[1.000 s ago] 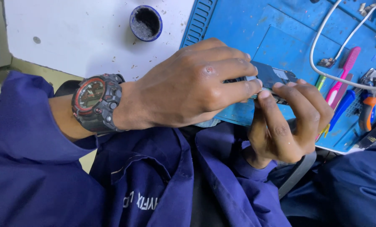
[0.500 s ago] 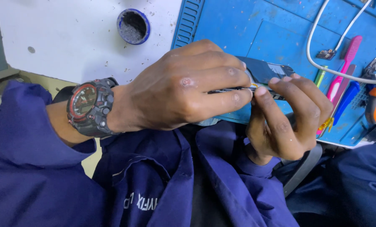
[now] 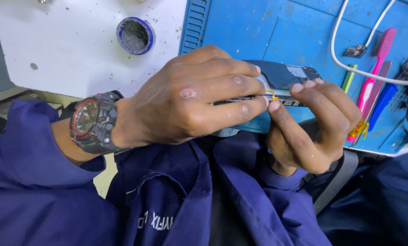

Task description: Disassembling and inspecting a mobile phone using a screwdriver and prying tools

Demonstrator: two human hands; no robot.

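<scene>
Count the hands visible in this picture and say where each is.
2. The left hand, wearing a wristwatch, grips the opened phone from the left; the right hand pinches its near edge from the right. No others visible.

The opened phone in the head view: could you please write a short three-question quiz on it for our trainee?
1. True or false: both hands grip the opened phone.
2. Which wrist wears the red and black watch? A) left B) right
3. Fill in: the white cable lies on the ____ work mat.

Key:
1. True. The left hand covers most of the phone from above, and the right hand pinches its end, by a small yellow part.
2. A.
3. Blue.
</scene>
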